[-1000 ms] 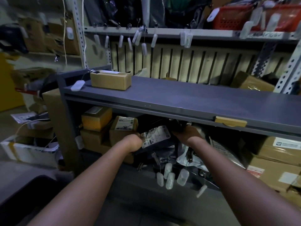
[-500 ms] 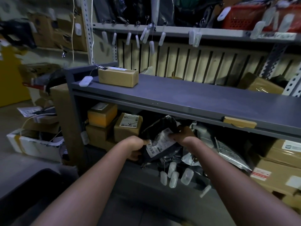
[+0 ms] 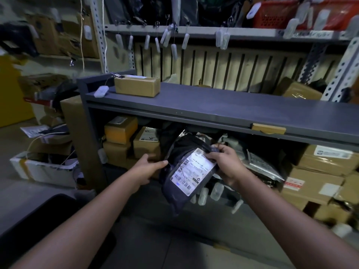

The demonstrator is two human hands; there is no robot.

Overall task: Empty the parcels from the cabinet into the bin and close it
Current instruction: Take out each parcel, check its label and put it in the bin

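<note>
A dark plastic parcel bag [image 3: 181,183] with a white barcode label hangs in front of the open grey cabinet [image 3: 194,107]. My right hand [image 3: 223,164] pinches its upper right corner. My left hand [image 3: 147,167] touches the bag's left edge with fingers mostly straight. Inside the cabinet sit brown cardboard boxes [image 3: 120,129] at the left, more boxes [image 3: 318,167] at the right, and silver bags [image 3: 258,162] behind my right hand. The dark edge of a bin [image 3: 38,210] shows at the lower left.
A cardboard box [image 3: 137,86] and a white tag [image 3: 101,91] lie on the cabinet top. White tags [image 3: 213,191] hang from the cabinet's lower edge. A white crate [image 3: 42,169] with papers stands on the floor at left. Shelves with hanging tags and red baskets [image 3: 275,12] are above.
Both hands have pulled the dark bag out of the cabinet and toward me. The label now faces up, and my left hand has loosened from a grip to a touch.
</note>
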